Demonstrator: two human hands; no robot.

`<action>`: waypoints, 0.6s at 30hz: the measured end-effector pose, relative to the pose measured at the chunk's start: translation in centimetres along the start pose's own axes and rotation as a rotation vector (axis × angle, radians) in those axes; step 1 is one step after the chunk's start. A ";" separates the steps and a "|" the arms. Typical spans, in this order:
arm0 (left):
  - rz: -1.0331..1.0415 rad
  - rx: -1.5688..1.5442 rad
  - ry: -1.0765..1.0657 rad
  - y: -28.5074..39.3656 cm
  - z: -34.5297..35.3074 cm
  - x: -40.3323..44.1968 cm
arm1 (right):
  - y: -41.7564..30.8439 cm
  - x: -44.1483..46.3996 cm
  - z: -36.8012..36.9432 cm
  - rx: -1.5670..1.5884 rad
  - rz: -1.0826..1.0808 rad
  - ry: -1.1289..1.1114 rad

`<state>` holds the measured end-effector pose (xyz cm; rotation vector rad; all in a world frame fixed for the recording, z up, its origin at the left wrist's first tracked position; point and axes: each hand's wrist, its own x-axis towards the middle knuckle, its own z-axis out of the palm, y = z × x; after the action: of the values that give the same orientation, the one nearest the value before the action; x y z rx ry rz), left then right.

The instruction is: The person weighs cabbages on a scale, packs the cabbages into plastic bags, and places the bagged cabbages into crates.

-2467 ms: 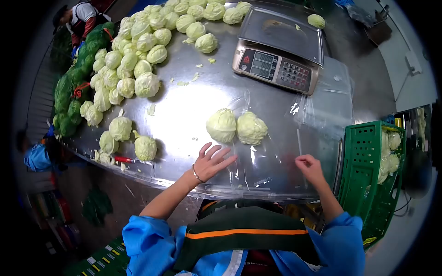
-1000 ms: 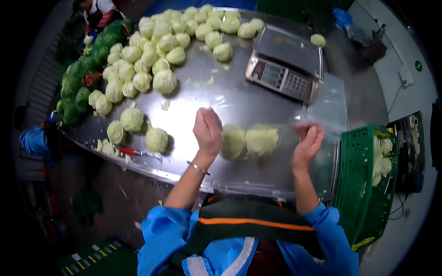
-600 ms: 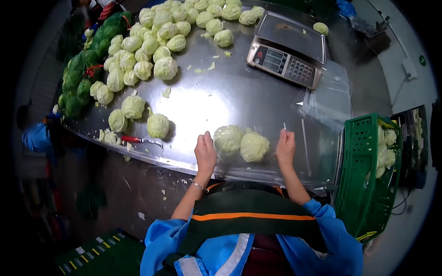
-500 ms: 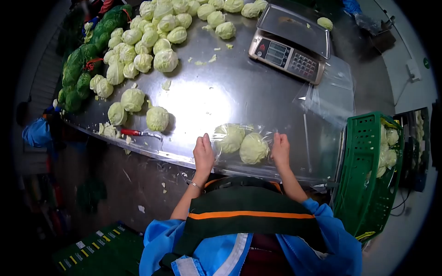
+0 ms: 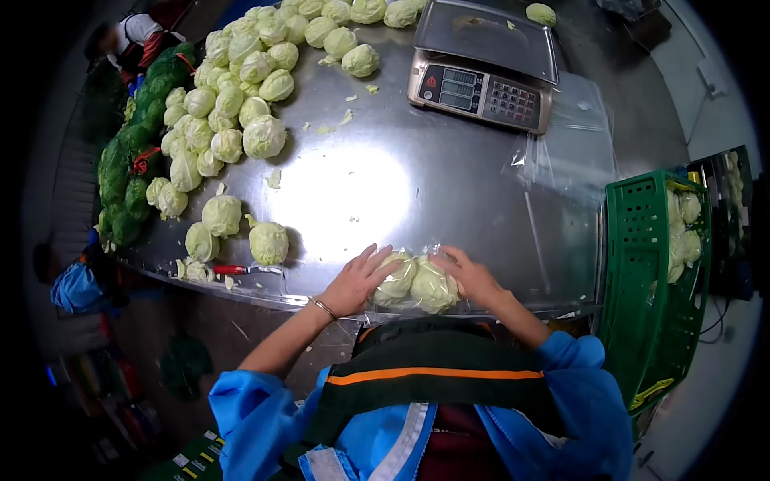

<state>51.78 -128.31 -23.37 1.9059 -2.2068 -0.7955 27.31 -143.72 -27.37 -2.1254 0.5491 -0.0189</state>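
Two pale green cabbages [image 5: 434,289] in clear plastic film sit side by side near the front edge of the metal table [image 5: 473,184]. My left hand [image 5: 358,280] rests on the film at the left cabbage, its fingers spread. Against the right cabbage lies my right hand [image 5: 468,276], fingers apart and touching the wrapping. A red-handled knife [image 5: 233,270] lies by the table's front edge to the left, close to three loose cabbages [image 5: 269,243].
Many cabbages [image 5: 228,100] are heaped at the back left, beside green net sacks [image 5: 128,176]. A scale [image 5: 481,88] stands at the back, with plastic bags [image 5: 569,152] to its right. A green crate [image 5: 634,264] holds wrapped cabbages. Another person [image 5: 140,40] bends at upper left.
Both hands have come inward from the sides of the two cabbages and now lie open on the film. Their earlier closed fingers have spread. The cabbages sit nearer the table's front edge.
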 end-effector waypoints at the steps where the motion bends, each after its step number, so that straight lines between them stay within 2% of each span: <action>1: 0.019 -0.087 -0.036 -0.6 -0.1 0.3 | 0.2 0.0 0.5 0.008 -0.033 0.029; 3: 0.054 -0.252 -0.091 -1.9 -0.8 1.5 | 1.5 0.9 1.8 0.010 -0.114 0.090; 6: 0.047 -0.396 -0.151 -5.4 -1.5 4.4 | 3.4 2.4 2.0 0.671 0.392 -0.120; 7: 0.052 -0.483 -0.158 -6.8 -1.5 5.4 | 3.2 2.4 1.7 0.869 0.513 -0.118; 8: -0.244 -0.769 -0.401 -7.9 -2.9 6.6 | 1.6 2.3 0.1 1.064 0.638 -0.111; 9: -0.343 -0.964 -0.471 -9.6 -1.8 7.0 | -0.2 1.9 -1.6 1.251 0.765 -0.099; 10: -0.408 -0.989 -0.537 -9.2 -2.5 7.0 | -2.2 1.3 -3.4 1.250 0.773 -0.152; 11: -0.472 -1.005 -0.604 -8.6 -3.6 7.0 | -1.1 0.3 -3.2 1.432 0.676 -0.226; 13: -0.577 -1.111 -0.515 -7.4 -2.8 5.7 | 2.2 -2.3 -2.0 1.785 0.410 -0.352; 14: -0.723 -1.446 -0.453 -7.2 -0.5 5.3 | 1.2 -3.0 -1.8 1.679 0.420 -0.221; 15: -0.747 -1.417 -0.397 -5.4 -1.2 5.8 | 0.3 -3.6 -1.6 1.559 0.439 -0.099; 17: -0.749 -1.422 -0.461 -4.5 0.2 5.9 | -3.9 -4.0 -2.9 0.736 0.679 0.158; 18: -0.764 -1.493 -0.376 -2.8 -0.3 6.2 | -2.1 -4.7 -1.6 1.001 0.569 0.243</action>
<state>53.15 -134.42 -25.93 1.5671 -0.2765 -2.1182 23.48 -142.12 -23.85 -0.9595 1.0117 -0.1911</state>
